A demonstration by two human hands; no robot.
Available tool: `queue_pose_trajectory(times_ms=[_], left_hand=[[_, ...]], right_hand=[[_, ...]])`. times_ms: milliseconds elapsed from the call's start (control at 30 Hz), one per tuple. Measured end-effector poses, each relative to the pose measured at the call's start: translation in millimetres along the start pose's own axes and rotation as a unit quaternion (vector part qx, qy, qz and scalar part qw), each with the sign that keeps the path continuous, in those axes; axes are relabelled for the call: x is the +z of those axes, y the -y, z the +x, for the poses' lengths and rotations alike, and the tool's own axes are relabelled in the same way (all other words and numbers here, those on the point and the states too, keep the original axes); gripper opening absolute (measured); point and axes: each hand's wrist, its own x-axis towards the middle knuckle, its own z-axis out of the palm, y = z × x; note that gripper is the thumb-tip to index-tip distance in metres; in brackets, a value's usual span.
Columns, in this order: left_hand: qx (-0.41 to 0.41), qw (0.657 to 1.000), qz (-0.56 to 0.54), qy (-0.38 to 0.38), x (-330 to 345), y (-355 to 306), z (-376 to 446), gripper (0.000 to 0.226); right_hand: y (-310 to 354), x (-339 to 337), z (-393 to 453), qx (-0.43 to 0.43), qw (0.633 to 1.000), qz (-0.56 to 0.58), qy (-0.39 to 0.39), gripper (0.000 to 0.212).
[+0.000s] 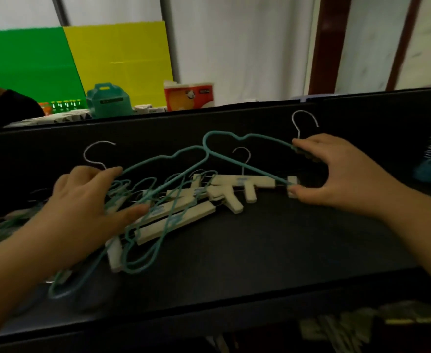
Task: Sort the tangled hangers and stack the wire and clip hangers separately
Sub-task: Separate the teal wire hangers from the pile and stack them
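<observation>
While my right hand (336,174) spans the right end of the tangle, its index fingertip pinches the far tip of a teal coated-wire hanger with wavy shoulders (224,142) and its thumb presses a small pale wooden clip block (292,186); fingers spread wide, not closed. My left hand (87,200) lies flat and splayed on the left end of the heap, fingertips touching teal wire, thumb against a pale wooden clip-hanger bar (176,222); whether it actually grasps anything I cannot tell. Between the hands: several wooden clip hangers (242,184) and teal wire loops, interlaced, resting on the black tabletop (260,250). Silver steel hooks (304,122) stick up toward the black back panel (158,128). More teal wire trails off the table's left edge. Beyond the panel stand a teal carton (107,100) and an orange-and-white pack (189,95).
</observation>
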Motion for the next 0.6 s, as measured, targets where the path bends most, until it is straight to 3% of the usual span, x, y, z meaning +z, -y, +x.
queue_pose_trajectory(times_ms=[367,600], left_hand=[[0.077,0.996,-0.049,-0.018,28.1,-215.0,-53.0,0.116],[0.133,0.987,-0.082,0.025,47.7,-360.4,-69.4,0.115]], right_hand=[[-156.0,-110.3,-130.9,0.029,0.999,-0.022,-0.009,0.088],[-253.8,-178.3,-176.7,0.075,0.996,-0.04,-0.003,0.09]])
